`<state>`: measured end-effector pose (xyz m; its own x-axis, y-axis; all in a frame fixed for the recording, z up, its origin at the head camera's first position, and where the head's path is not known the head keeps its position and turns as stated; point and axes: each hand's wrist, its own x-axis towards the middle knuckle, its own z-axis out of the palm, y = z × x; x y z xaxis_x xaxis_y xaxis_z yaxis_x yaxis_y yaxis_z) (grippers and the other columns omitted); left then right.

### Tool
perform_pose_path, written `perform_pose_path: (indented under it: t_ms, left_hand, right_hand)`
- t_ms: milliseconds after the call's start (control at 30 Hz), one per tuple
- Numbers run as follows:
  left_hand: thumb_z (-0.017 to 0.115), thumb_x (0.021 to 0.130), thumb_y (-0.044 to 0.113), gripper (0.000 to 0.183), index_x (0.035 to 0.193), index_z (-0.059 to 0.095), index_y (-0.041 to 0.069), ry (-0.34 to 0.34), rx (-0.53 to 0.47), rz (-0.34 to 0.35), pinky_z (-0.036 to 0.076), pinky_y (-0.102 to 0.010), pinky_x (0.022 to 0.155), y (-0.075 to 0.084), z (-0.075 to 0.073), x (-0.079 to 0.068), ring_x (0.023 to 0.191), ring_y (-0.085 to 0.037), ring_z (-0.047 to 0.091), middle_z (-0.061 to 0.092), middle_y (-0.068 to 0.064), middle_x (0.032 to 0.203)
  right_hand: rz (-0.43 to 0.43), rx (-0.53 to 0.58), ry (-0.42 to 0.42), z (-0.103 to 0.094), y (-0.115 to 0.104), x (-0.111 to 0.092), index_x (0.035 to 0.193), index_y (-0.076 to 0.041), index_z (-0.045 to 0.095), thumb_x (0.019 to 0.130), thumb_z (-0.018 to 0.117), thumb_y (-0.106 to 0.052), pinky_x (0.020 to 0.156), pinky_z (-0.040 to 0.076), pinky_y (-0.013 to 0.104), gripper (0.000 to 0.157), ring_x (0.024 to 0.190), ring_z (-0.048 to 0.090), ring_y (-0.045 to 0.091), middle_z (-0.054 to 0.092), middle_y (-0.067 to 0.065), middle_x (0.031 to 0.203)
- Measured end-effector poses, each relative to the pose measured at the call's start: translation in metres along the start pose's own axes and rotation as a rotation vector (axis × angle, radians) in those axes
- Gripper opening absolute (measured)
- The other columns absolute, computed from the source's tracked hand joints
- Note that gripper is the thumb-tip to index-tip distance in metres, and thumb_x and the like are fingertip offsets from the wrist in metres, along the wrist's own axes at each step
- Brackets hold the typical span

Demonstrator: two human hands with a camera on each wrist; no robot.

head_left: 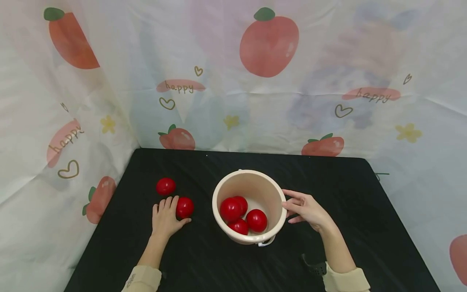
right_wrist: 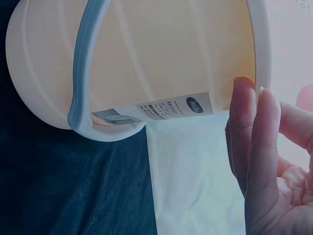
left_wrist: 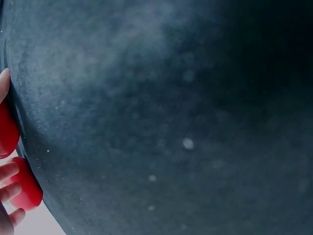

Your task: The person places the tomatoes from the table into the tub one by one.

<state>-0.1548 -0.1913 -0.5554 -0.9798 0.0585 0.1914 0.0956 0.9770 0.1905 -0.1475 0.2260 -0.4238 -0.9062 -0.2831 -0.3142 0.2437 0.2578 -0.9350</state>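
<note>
Low over the table's left half, my left hand [head_left: 166,219] is spread beside a glossy red ball [head_left: 185,207], the thumb on its near side and the index finger along its left edge. A second red ball [head_left: 166,186] lies just beyond the fingertips. A cream bucket [head_left: 268,178] stands mid-table, with several red balls [head_left: 256,220] inside. My right hand [head_left: 306,209] holds the bucket's right rim between thumb and fingers. In the right wrist view, fingers [right_wrist: 264,142] meet the rim. Only fingertips [left_wrist: 10,191] and parts of two balls show in the left wrist view.
A black cloth covers the table [head_left: 350,194]. Behind and to the left hangs a pale printed curtain [head_left: 226,52]. The bucket's handle [right_wrist: 80,73] hangs down along its side, near a paper label [right_wrist: 161,108].
</note>
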Motion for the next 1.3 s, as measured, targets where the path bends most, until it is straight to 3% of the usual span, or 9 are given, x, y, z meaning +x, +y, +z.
perform_pose_path:
  t_ms: [233, 500, 700, 1000, 1167, 1300]
  left_hand:
    - [0.076, 0.063, 0.047, 0.08, 0.123, 0.046, 0.005, 0.025, -0.004, 0.006, 0.035, -0.052, 0.089, 0.001, 0.003, 0.0, 0.103, -0.034, 0.044, 0.052, -0.016, 0.113]
    - [0.071, 0.062, 0.049, 0.076, 0.119, 0.049, 0.005, 0.1, 0.075, 0.075, 0.037, -0.051, 0.084, 0.005, -0.002, 0.007, 0.098, -0.032, 0.046, 0.054, -0.015, 0.107]
    - [0.069, 0.063, 0.05, 0.074, 0.119, 0.048, 0.007, 0.169, 0.082, 0.134, 0.038, -0.051, 0.089, 0.029, -0.035, 0.026, 0.102, -0.032, 0.046, 0.054, -0.014, 0.112]
    - [0.074, 0.06, 0.047, 0.074, 0.117, 0.049, 0.006, 0.361, 0.024, 0.272, 0.042, -0.051, 0.086, 0.076, -0.085, 0.05, 0.099, -0.032, 0.05, 0.055, -0.014, 0.111]
    - [0.074, 0.061, 0.048, 0.075, 0.119, 0.049, 0.008, 0.359, 0.021, 0.291, 0.042, -0.049, 0.086, 0.095, -0.1, 0.058, 0.101, -0.031, 0.05, 0.055, -0.013, 0.112]
    - [0.072, 0.062, 0.049, 0.074, 0.119, 0.049, 0.009, 0.339, 0.025, 0.359, 0.043, -0.046, 0.085, 0.112, -0.104, 0.062, 0.102, -0.028, 0.049, 0.055, -0.011, 0.113]
  right_hand:
    - [0.0, -0.007, 0.006, 0.0, 0.001, 0.0, 0.137, 0.007, 0.032, 0.087, 0.062, -0.018, 0.061, 0.057, 0.032, 0.063, 0.07, 0.064, 0.015, 0.066, 0.01, 0.089]
    - [-0.004, -0.001, 0.001, 0.001, 0.0, 0.001, 0.138, 0.007, 0.031, 0.088, 0.062, -0.017, 0.062, 0.057, 0.032, 0.063, 0.071, 0.064, 0.016, 0.066, 0.009, 0.09]
    - [0.001, 0.005, 0.005, 0.001, 0.0, 0.001, 0.138, 0.007, 0.03, 0.088, 0.062, -0.016, 0.062, 0.057, 0.032, 0.063, 0.07, 0.064, 0.015, 0.066, 0.008, 0.088]
    - [-0.006, 0.003, 0.003, 0.001, 0.0, 0.001, 0.138, 0.008, 0.029, 0.088, 0.061, -0.015, 0.062, 0.057, 0.032, 0.063, 0.071, 0.063, 0.016, 0.066, 0.009, 0.09]
    - [-0.006, 0.005, 0.007, 0.001, 0.001, 0.0, 0.138, 0.007, 0.029, 0.089, 0.06, -0.014, 0.062, 0.057, 0.032, 0.062, 0.07, 0.064, 0.015, 0.066, 0.01, 0.09]
    - [-0.009, 0.006, 0.004, 0.001, 0.002, 0.001, 0.138, 0.007, 0.029, 0.089, 0.06, -0.015, 0.062, 0.057, 0.032, 0.063, 0.07, 0.064, 0.014, 0.066, 0.009, 0.09]
